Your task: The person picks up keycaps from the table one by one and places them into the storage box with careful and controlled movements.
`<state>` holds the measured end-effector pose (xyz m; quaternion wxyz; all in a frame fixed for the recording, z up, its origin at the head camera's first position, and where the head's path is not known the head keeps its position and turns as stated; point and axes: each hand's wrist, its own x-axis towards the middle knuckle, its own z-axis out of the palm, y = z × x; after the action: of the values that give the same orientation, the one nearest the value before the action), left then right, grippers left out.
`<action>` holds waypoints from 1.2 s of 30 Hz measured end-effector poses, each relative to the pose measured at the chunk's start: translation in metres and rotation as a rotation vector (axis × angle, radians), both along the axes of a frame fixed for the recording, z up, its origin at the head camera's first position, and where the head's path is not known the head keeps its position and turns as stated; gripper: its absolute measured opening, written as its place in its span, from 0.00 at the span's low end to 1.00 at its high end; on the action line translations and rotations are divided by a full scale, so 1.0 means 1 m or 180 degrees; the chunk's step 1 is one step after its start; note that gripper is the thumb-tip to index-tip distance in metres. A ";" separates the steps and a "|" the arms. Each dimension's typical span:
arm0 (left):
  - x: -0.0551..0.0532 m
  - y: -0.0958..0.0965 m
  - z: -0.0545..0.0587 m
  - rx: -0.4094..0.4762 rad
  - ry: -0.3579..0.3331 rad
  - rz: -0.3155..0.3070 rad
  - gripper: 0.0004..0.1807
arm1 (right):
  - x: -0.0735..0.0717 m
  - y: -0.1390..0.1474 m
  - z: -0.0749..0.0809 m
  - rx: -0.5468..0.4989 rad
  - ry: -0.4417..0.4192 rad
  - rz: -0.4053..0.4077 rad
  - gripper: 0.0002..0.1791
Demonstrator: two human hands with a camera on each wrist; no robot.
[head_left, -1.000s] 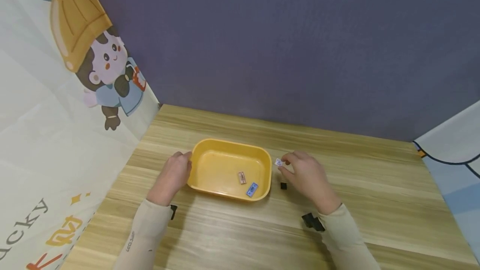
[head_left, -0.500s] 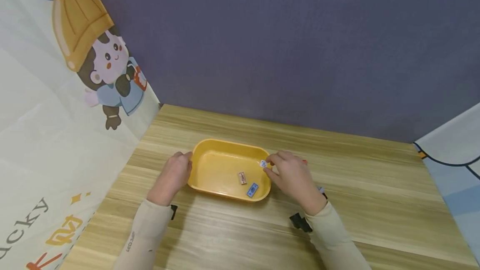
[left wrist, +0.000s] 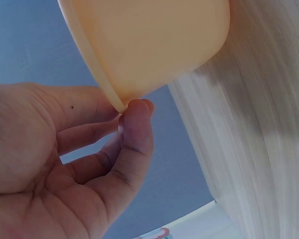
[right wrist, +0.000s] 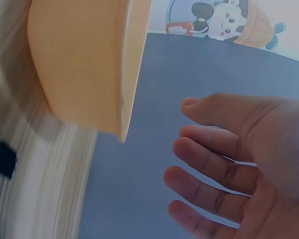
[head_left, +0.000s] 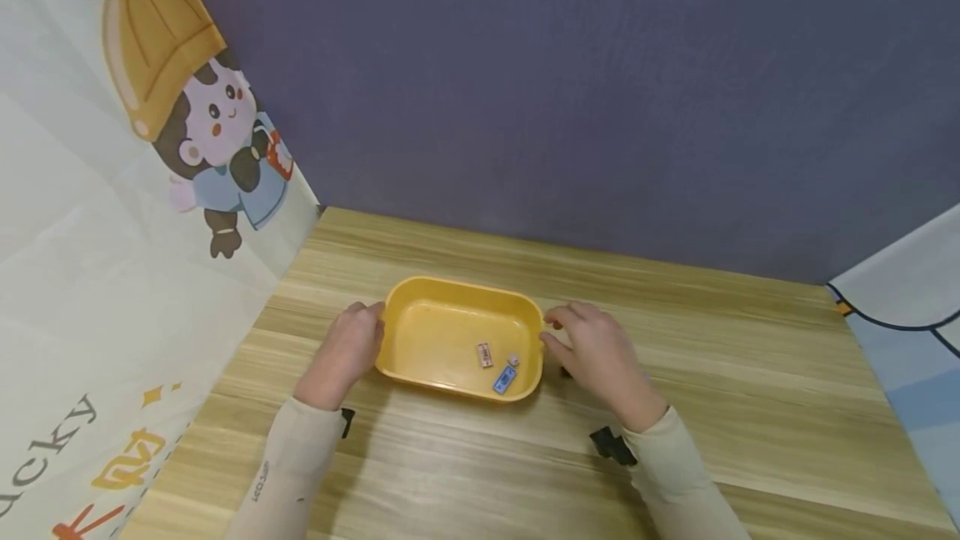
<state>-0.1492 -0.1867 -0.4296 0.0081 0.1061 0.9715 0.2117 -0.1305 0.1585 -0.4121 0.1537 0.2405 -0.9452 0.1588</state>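
Observation:
A yellow plastic basin (head_left: 457, 394) sits on the wooden table. My left hand (head_left: 343, 355) pinches its left rim between thumb and fingers, which the left wrist view shows close up on the basin's edge (left wrist: 114, 97). Inside, toward the right, lie a small pinkish printed piece (head_left: 484, 355), a blue printed rectangle (head_left: 505, 379) and a small whitish piece (head_left: 513, 360) at the blue one's upper end. My right hand (head_left: 600, 357) hovers just right of the basin. In the right wrist view its fingers (right wrist: 204, 157) are relaxed and apart, holding nothing.
A small black block (right wrist: 3, 159) lies on the table right of the basin, partly behind my right hand in the head view. Black gear (head_left: 613, 446) shows at my right wrist. A dark cloth wall (head_left: 570, 107) stands behind the table (head_left: 735, 373).
My right hand has moved left over the basin's edge, let go of the small whitish piece inside, and drawn back right. The left hand stays on the rim.

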 end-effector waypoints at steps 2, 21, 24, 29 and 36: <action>0.000 0.000 0.001 0.0001 0.0000 0.0003 0.20 | 0.001 0.005 0.000 -0.0003 -0.0012 -0.0007 0.14; 0.000 0.000 0.002 -0.0037 -0.0044 0.0024 0.20 | 0.013 0.042 -0.033 0.0274 -0.0203 0.0044 0.13; 0.001 0.000 0.002 -0.0031 -0.0032 0.0014 0.20 | 0.016 0.045 -0.040 0.0354 -0.0286 0.0039 0.13; 0.001 0.000 0.003 -0.0007 -0.0028 0.0021 0.20 | 0.017 0.048 -0.050 0.0430 -0.0427 0.0002 0.13; 0.001 0.001 0.001 -0.0015 -0.0018 0.0025 0.20 | 0.016 0.049 -0.060 0.0459 -0.0591 -0.0015 0.12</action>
<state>-0.1483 -0.1854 -0.4282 0.0102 0.1017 0.9724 0.2098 -0.1149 0.2075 -0.4725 0.0482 0.2330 -0.9649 0.1116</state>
